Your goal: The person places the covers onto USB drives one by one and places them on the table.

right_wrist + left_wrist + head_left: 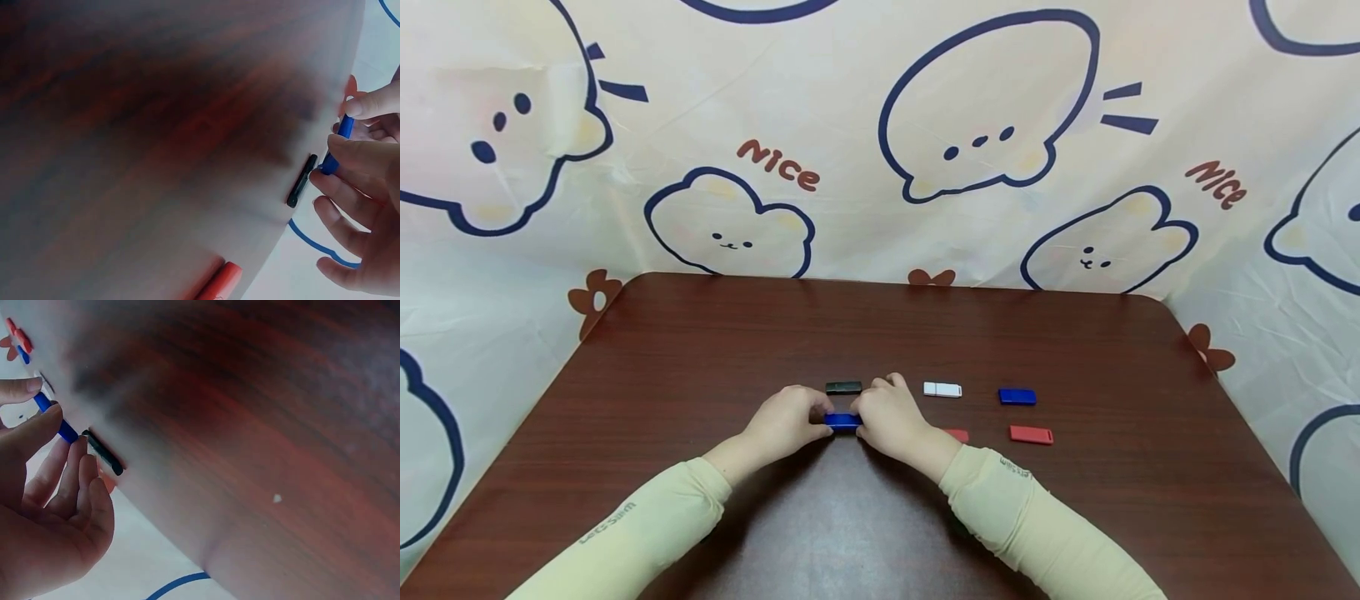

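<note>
A small flat blue stick that looks like a USB flash drive is held between both hands near the middle of the table. My left hand pinches its left end with thumb and fingers. At its other end, my right hand has thumb and fingertips closed on it. In both wrist views the blue stick spans the two hands. Just beyond it lies a black USB flash drive on the table, touched by neither hand.
To the right lie a white USB flash drive, another blue one and a red one. A second red one is partly hidden by the right wrist. A printed curtain borders the brown table.
</note>
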Demonstrator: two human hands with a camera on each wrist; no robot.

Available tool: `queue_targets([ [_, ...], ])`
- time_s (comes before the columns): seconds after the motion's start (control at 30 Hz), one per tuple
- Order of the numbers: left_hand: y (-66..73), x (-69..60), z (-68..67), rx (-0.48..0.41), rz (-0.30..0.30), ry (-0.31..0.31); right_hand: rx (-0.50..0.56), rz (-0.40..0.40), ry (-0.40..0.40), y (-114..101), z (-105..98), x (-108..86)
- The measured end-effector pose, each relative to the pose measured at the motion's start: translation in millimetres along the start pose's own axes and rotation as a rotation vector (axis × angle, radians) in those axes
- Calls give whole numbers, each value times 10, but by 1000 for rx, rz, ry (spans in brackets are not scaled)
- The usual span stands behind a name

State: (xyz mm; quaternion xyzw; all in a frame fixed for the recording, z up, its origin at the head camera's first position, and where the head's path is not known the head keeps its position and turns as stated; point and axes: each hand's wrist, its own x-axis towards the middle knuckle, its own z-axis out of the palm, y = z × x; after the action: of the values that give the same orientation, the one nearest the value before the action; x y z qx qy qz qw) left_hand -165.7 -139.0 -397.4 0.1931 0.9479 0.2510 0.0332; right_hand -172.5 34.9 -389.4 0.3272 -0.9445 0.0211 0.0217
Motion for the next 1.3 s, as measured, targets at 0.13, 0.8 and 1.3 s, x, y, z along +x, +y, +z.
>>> queue_targets([
  [0.13, -8, 5, 29, 19, -16, -7, -13, -12, -3, -1, 15, -7],
  [0.8, -31, 9, 87, 72, 0, 2, -111, -55, 1, -17, 82, -10],
  [1.3, 17, -6, 94, 56, -36, 12, 30, 27, -41, 51, 3, -100],
])
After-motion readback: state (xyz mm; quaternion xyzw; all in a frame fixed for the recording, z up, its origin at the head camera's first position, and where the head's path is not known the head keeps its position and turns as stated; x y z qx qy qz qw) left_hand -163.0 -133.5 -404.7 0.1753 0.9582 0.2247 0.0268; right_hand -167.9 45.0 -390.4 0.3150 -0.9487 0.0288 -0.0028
